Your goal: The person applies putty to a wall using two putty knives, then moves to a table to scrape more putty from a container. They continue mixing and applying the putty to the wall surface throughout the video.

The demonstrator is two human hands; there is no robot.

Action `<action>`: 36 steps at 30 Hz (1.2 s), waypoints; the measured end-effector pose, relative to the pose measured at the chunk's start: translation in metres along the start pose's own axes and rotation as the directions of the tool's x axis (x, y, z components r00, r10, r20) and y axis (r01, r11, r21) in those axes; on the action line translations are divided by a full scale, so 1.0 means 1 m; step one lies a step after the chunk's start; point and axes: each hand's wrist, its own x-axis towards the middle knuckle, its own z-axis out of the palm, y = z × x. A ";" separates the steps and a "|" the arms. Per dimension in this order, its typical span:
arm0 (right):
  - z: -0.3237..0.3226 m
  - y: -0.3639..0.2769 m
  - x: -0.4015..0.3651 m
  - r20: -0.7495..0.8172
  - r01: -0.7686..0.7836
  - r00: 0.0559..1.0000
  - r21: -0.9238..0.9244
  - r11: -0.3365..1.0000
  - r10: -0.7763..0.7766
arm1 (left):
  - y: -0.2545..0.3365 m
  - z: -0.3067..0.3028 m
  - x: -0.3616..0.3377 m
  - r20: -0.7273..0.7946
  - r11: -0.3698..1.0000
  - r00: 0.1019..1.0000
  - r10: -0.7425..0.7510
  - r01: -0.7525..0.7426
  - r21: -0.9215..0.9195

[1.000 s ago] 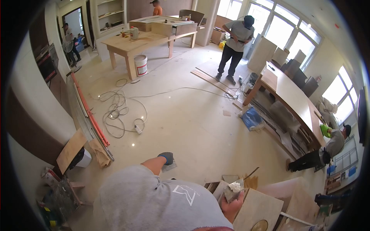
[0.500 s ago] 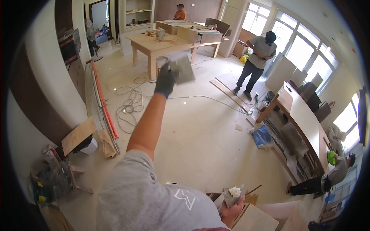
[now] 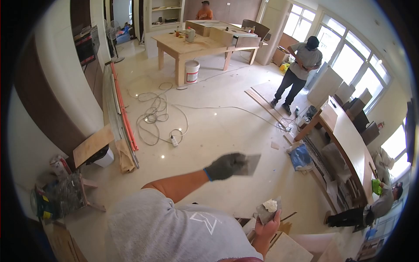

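Note:
My left hand (image 3: 224, 167), in a dark glove with a blue cuff, is closed around a putty knife (image 3: 250, 165) with a wide, flat grey blade. It reaches across in front of my chest, above the pale floor. Lower right, my bare right hand (image 3: 268, 227) grips a grey scraper plate (image 3: 264, 214), its thumb along the right side. A lump of whitish putty (image 3: 270, 205) sits on that plate. The putty knife is up and to the left of the plate, apart from it. The gloved fingers hide the knife's handle.
Wooden boards (image 3: 288, 249) lie below my right hand. A cable (image 3: 157, 111) is coiled on the floor (image 3: 205, 131). A white bucket (image 3: 192, 72) stands by a wooden table (image 3: 183, 50). One person (image 3: 301, 65) stands ahead; another bends by the long table (image 3: 349, 139) at right.
My left hand has come down from far ahead toward my chest and to the right, bringing the putty knife nearer the plate. My right hand has risen slightly. The view has shifted a little.

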 end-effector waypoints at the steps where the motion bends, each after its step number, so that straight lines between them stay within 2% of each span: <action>1: 0.004 0.000 0.002 0.007 -0.001 1.000 -0.006 1.000 0.001 | -0.001 0.012 -0.013 0.010 0.995 1.000 0.028 -0.029 0.093; 3: 0.006 0.001 0.007 0.004 -0.015 1.000 -0.015 1.000 0.015 | 0.007 0.030 -0.034 0.089 0.988 0.996 0.005 -0.019 0.155; 5: 0.005 0.005 0.012 -0.017 -0.042 0.999 -0.018 0.999 0.042 | -0.004 0.039 -0.045 0.145 0.930 0.984 0.104 -0.148 0.338; 6: 0.006 0.007 0.014 -0.016 -0.041 0.999 -0.011 0.999 0.041 | 0.009 0.042 -0.047 0.200 0.908 0.972 0.127 -0.195 0.371; 9: 0.015 0.012 0.020 -0.043 -0.028 0.999 -0.001 1.000 0.028 | 0.015 0.058 -0.056 0.199 0.918 0.949 0.243 -0.292 0.270; 10: 0.020 0.012 0.022 -0.069 -0.017 0.997 -0.006 1.000 0.017 | 0.018 0.062 -0.058 0.186 0.908 0.952 0.244 -0.292 0.301; 11: 0.022 0.013 0.024 -0.094 -0.006 0.996 -0.011 1.000 0.005 | 0.023 0.062 -0.058 0.212 0.881 0.950 0.231 -0.296 0.368; 14: 0.012 0.013 0.033 0.041 0.113 0.993 -0.229 0.967 -0.106 | 0.030 0.058 -0.057 0.278 0.783 0.943 0.183 -0.311 0.539; 16: 0.025 0.010 0.032 -0.014 0.065 0.998 -0.114 0.991 -0.067 | 0.022 0.056 -0.057 0.315 0.713 0.938 0.145 -0.320 0.624; 17: 0.032 0.010 0.031 -0.039 0.044 0.998 -0.053 0.998 -0.046 | 0.018 0.054 -0.058 0.381 0.661 0.922 0.065 -0.326 0.676; 19: 0.037 0.009 0.029 -0.007 0.028 1.000 -0.046 0.999 -0.028 | 0.012 0.049 -0.060 0.487 0.547 0.866 -0.110 -0.357 0.758; 22: 0.041 0.005 0.024 0.024 0.013 1.000 -0.028 1.000 -0.012 | 0.008 0.041 -0.058 0.344 0.594 0.927 -0.150 -0.194 0.781; 25: 0.030 0.004 0.028 0.068 0.020 0.997 -0.030 0.999 -0.018 | -0.001 0.021 -0.043 0.303 0.607 0.952 0.044 -0.266 0.749; 26: 0.023 0.005 0.026 0.081 0.015 0.997 -0.045 0.999 -0.011 | 0.002 0.018 -0.040 0.294 0.581 0.943 0.158 -0.330 0.744; 29: 0.030 0.001 0.024 0.027 0.083 0.996 -0.017 0.996 -0.082 | 0.012 0.020 -0.036 0.200 0.657 0.901 0.384 -0.420 0.626; 30: 0.028 0.000 0.030 0.038 0.136 0.990 -0.034 0.990 -0.135 | 0.021 0.024 -0.033 0.206 0.657 0.888 0.411 -0.445 0.609; 32: 0.045 -0.013 0.034 0.008 0.214 0.977 -0.049 0.976 -0.214 | 0.020 0.021 -0.020 0.305 0.560 0.857 0.415 -0.505 0.657; 33: 0.019 -0.012 0.052 0.117 0.475 0.834 -0.648 0.596 -0.538 | 0.016 0.023 -0.018 0.362 0.523 0.843 0.399 -0.533 0.665; 34: 0.017 -0.015 0.052 0.236 0.478 0.756 -0.836 0.270 -0.610 | 0.028 0.028 -0.015 0.352 0.491 0.824 0.444 -0.552 0.674; 35: 0.015 -0.019 0.052 0.348 0.394 0.659 -0.915 -0.088 -0.667 | 0.047 0.035 -0.013 0.339 0.454 0.799 0.497 -0.572 0.684; 36: 0.043 -0.027 0.043 0.244 0.457 0.681 -0.878 0.140 -0.690 | 0.058 0.042 -0.016 0.367 0.410 0.781 0.506 -0.592 0.694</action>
